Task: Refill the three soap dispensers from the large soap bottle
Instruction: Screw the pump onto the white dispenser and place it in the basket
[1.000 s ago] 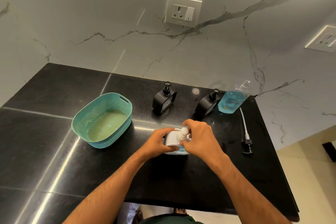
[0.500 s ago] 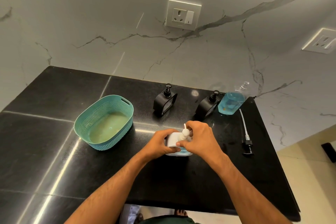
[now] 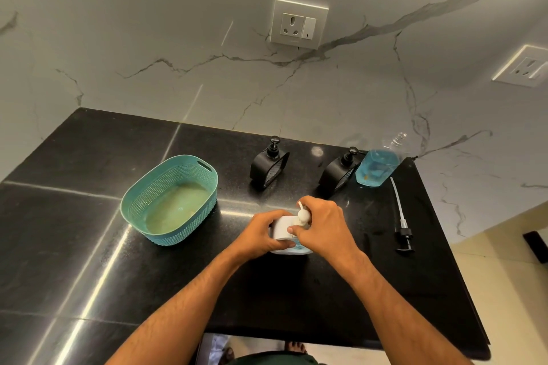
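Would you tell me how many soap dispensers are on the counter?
3. Two black dispensers stand at the back: one mid-counter, one beside the blue soap bottle. The white dispenser is in front, held by the left hand and right hand.

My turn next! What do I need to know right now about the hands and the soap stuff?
Left hand grips the white dispenser near the counter's front. Right hand pinches its pump top; blue soap shows inside.
Two black dispensers stand at the back, pumps on; their fill cannot be seen.
Large soap bottle stands open, back right, its pump lying beside it.
Left: finish the white one's pump, check the black ones, recap the bottle.
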{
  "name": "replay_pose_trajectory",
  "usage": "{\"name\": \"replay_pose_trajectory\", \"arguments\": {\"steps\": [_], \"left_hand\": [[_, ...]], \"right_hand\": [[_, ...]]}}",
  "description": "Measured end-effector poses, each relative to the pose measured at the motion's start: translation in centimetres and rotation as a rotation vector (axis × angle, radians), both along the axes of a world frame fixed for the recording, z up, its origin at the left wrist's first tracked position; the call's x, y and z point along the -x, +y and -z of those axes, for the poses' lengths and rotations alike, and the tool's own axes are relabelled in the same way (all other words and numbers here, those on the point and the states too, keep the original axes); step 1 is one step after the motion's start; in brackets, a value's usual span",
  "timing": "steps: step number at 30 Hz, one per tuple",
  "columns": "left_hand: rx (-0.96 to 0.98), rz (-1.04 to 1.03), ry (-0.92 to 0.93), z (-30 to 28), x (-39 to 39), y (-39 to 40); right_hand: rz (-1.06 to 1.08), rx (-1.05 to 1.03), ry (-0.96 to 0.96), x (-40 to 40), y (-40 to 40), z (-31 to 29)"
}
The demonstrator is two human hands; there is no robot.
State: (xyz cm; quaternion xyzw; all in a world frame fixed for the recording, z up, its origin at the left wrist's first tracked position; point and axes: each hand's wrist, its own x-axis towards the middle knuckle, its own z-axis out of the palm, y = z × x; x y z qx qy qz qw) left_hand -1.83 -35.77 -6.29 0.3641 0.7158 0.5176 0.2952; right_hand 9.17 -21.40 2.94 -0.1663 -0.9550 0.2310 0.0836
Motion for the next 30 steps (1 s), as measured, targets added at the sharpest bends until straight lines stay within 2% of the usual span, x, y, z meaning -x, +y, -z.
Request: {"name": "replay_pose_trajectory", "arguments": {"steps": [8, 14, 24, 30], "left_hand": [[0.009, -0.001, 0.019, -0.3, -0.2, 0.0], [0.005, 0.005, 0.036, -0.1, -0.1, 0.0], [-0.004, -0.001, 0.038, -0.4, -0.2, 0.0], [0.002, -0.006, 0.041, -0.4, -0.2, 0.0]], "right_hand": [[-0.103, 0.000, -0.032, -0.1, 0.5, -0.1], [0.001, 0.001, 0.034, 0.1, 0.2, 0.3], [0.024, 0.044, 0.140, 0.0, -0.5, 0.8], [0.015, 0.041, 0.120, -0.2, -0.6, 0.6]]}}
